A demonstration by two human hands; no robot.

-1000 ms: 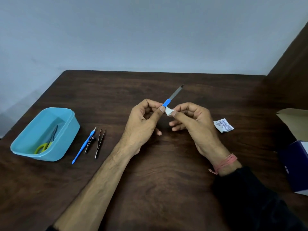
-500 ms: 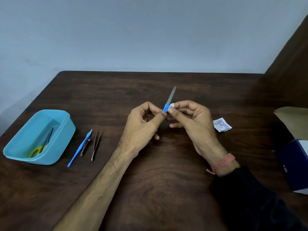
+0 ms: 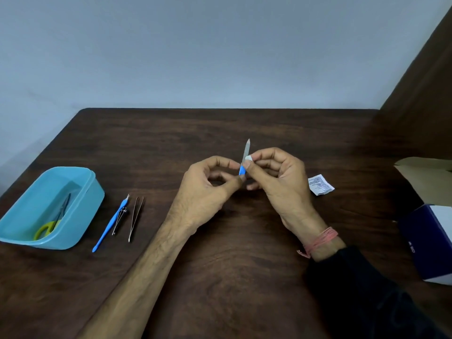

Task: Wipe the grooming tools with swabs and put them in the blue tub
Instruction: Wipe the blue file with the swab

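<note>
Nail file [image 3: 245,155], blue handle, upright, pinched by left grip [image 3: 208,189]; right grip [image 3: 276,177] pinching swab [image 3: 249,158] against blade.

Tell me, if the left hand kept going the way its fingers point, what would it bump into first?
Most likely the right hand, just past the nail file that the left hand pinches; depth is hard to judge.

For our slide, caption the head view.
Left hand holds a nail file; right hand wipes it with a swab.

Left hand [image 3: 205,187] and right hand [image 3: 276,177] meet fingertip to fingertip, each grip pinched.
</note>
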